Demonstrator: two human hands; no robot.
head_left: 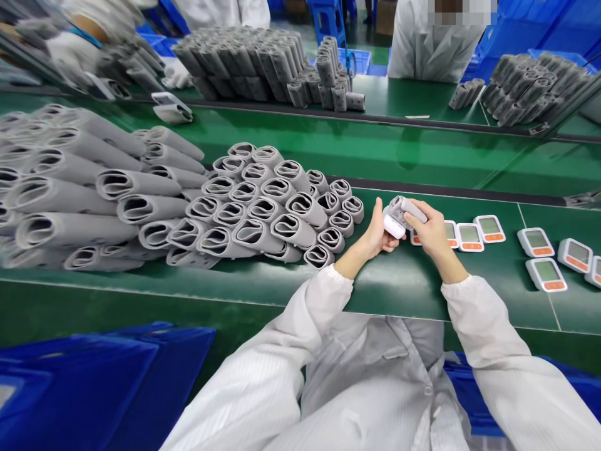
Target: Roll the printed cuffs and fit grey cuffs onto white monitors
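Observation:
My left hand (374,237) is closed around a white blood pressure monitor (394,228), with the thumb pointing up. Its screen side is turned out of sight. A rolled grey blood pressure cuff (415,210) is gripped by my right hand (432,232) and lies against the monitor; whether the two are joined I cannot tell. Just beyond my right hand, white monitors with grey screens and orange buttons (470,237) lie on the green bench (394,282). Several more monitors (546,274) are spread farther right. Left of my hands, many rolled grey cuffs (248,194) are stacked.
Beyond the bench runs a green conveyor belt (422,153) behind a dark rail. Stacked cuffs (253,59) stand on the far bench, where people in white coats (427,47) work. One gloved hand (72,59) is at the upper left. Blue bins (94,382) are below the near edge.

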